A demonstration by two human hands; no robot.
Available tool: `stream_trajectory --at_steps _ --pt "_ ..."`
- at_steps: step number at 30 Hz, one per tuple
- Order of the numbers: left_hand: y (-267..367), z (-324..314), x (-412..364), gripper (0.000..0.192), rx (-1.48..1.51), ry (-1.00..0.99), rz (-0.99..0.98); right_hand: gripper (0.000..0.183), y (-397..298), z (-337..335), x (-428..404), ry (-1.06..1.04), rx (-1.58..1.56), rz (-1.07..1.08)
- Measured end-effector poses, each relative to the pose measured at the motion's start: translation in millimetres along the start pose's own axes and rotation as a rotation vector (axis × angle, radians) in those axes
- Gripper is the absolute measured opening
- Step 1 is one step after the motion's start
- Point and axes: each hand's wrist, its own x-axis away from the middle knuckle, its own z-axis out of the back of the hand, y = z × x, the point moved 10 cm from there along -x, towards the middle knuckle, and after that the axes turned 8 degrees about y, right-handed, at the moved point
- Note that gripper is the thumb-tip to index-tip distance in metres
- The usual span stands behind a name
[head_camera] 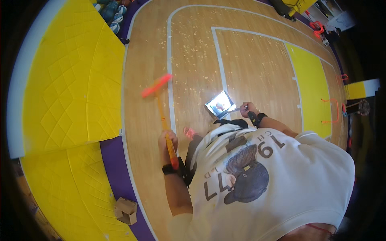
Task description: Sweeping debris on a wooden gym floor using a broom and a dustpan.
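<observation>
My left hand [168,141] is closed round the yellow-orange handle of a T-shaped tool [162,116], which looks like a broom. Its pinkish-orange head [156,86] is blurred, over or on the wooden court floor near a white line. Further right, my right hand [248,109] grips the dark handle of what looks like a dustpan [219,104]. The pan shines with strong glare, and a small brownish heap shows in it. Pale flakes [193,49] lie scattered on the floor beyond both tools.
Yellow padding [69,81] lines the left side above a purple border [117,165]. An opened cardboard box [125,211] stands there. Several balls [116,19] lie at the upper left. Orange hurdle-like frames [336,111] stand at the right. A pink shoe [189,132] shows below me.
</observation>
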Motion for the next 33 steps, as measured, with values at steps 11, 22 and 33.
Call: stream_trajectory --at_steps 11,22,33 --pt "30.3 37.8 -98.7 0.015 -0.219 0.173 0.031 0.021 12.3 -0.4 8.3 -0.053 -0.079 0.082" --pt "-31.6 -24.9 -82.0 0.014 -0.246 -0.130 0.271 0.020 29.8 -39.6 -1.2 0.037 -0.152 0.081" --pt "40.1 -71.0 -129.5 0.018 -0.243 0.076 0.318 0.019 -1.1 -106.4 -28.7 0.055 -0.159 0.021"
